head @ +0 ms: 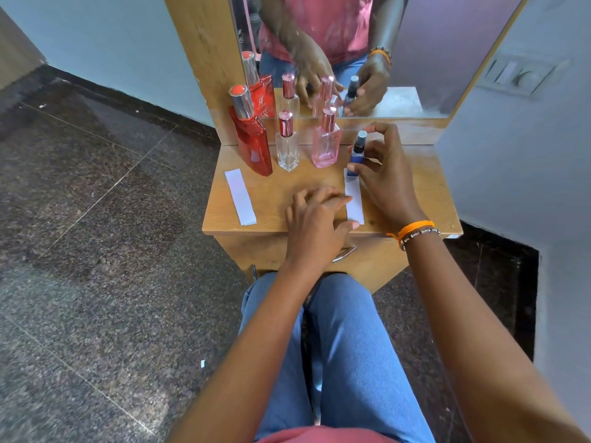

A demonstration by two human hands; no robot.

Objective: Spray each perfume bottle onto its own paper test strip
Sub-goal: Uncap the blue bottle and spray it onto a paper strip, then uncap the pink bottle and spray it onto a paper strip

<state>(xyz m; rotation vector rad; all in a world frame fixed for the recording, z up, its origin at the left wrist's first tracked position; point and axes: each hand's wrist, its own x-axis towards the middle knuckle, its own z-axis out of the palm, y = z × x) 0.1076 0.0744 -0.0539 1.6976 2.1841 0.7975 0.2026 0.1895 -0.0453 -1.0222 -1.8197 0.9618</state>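
My right hand (385, 174) grips a small blue perfume bottle (357, 153), uncapped, standing at the far end of a white paper strip (354, 201). My left hand (315, 219) lies flat on the wooden table (278, 193), its fingertips pressing the strip's left edge. A second white strip (240, 197) lies alone at the table's left. Behind stand a red bottle (251, 132), a clear bottle (287, 142) and a pink bottle (327, 139), all capped.
A mirror (415, 59) rises behind the bottles and reflects them and my hands. The small table has a drawer handle (343, 254) at its front. My knees in blue jeans (335, 330) sit below it. A wall (527, 139) is close on the right.
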